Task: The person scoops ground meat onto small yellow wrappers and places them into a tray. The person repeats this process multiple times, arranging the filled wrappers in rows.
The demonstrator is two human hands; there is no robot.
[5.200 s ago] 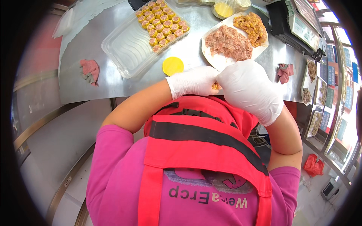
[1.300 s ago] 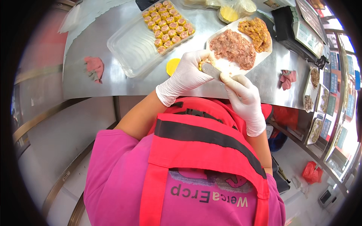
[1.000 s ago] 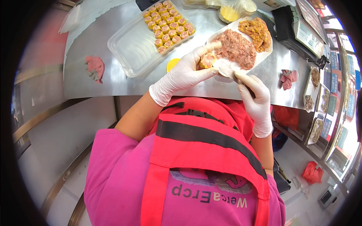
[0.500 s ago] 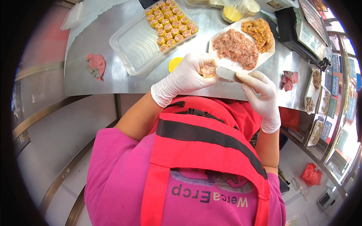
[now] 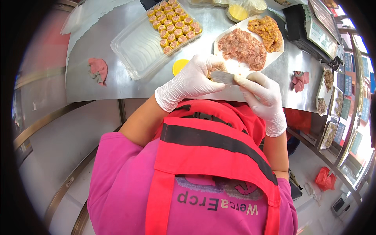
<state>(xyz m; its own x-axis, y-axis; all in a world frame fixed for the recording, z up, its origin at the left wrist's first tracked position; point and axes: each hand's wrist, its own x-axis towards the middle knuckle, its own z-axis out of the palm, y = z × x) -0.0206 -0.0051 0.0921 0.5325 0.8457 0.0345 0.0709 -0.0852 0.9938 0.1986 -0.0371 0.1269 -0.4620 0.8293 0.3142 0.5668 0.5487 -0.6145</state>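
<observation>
My left hand (image 5: 192, 80), in a white glove, is closed around a small yellow-wrapped meat dumpling (image 5: 211, 73), mostly hidden by the fingers and a blade. That flat metal spatula (image 5: 223, 77) is pinched in my gloved right hand (image 5: 263, 94), its blade lying across the top of the dumpling. Just beyond both hands, a white plate (image 5: 250, 70) carries a mound of pink minced meat (image 5: 243, 49) and an orange-yellow chunky mixture (image 5: 265, 33). A round yellow wrapper (image 5: 180, 67) lies on the table beside my left hand.
A clear plastic tray (image 5: 133, 51) at the back left holds rows of finished dumplings (image 5: 172, 27). Bagged yellow wrappers (image 5: 238, 11) sit at the back. Pink cloths lie at left (image 5: 98, 70) and right (image 5: 300, 80). A black-and-white machine (image 5: 313, 33) stands at the right.
The spatula blade has moved left and now covers the dumpling's meat top, which was visible before. My right hand has shifted left with it; my left hand has barely moved.
</observation>
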